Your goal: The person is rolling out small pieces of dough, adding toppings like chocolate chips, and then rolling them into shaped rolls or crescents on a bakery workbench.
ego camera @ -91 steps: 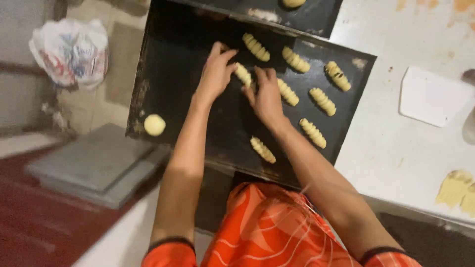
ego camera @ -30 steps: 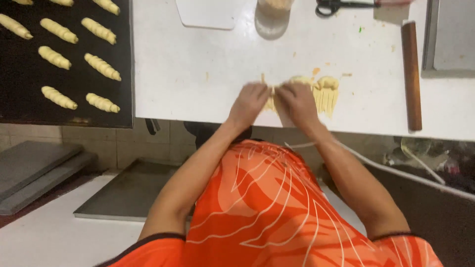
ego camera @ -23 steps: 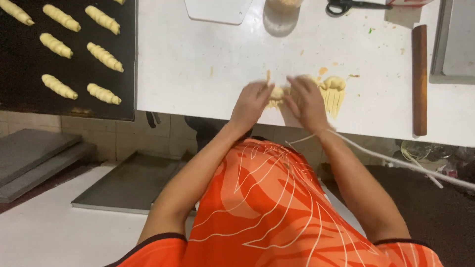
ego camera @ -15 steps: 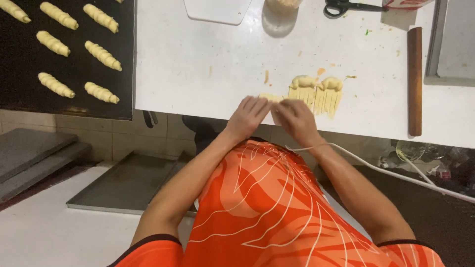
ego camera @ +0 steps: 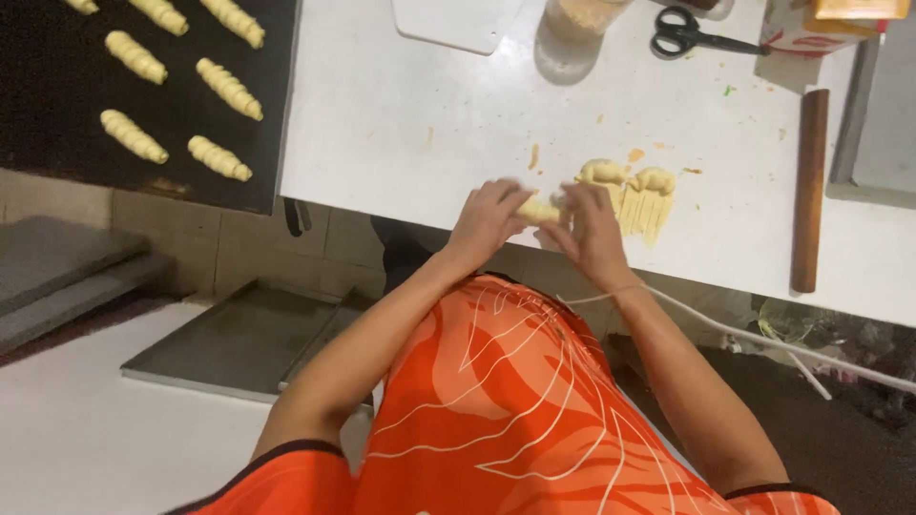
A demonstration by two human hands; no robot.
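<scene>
My left hand [ego camera: 487,217] and my right hand [ego camera: 592,227] meet at the front edge of the white table [ego camera: 401,124]. Between their fingertips they hold a small pale dough piece [ego camera: 537,210]. Just beyond my right hand lies a pile of cut dough strips [ego camera: 641,205] with two dough lumps on top. To the far left a black baking tray [ego camera: 57,86] carries several rolled dough pieces [ego camera: 218,157] in rows.
A wooden rolling pin [ego camera: 810,186] lies at the right, beside a grey tray [ego camera: 883,114]. Black scissors [ego camera: 689,36], a glass jar [ego camera: 577,24] and a white scraper [ego camera: 458,21] sit at the table's far edge. Flat metal trays [ego camera: 229,343] lie below the table.
Three seconds ago both hands were on the black tray among the rolls. They have since moved to the white table, taken a dough piece from the strips and pulled it to the front edge.
</scene>
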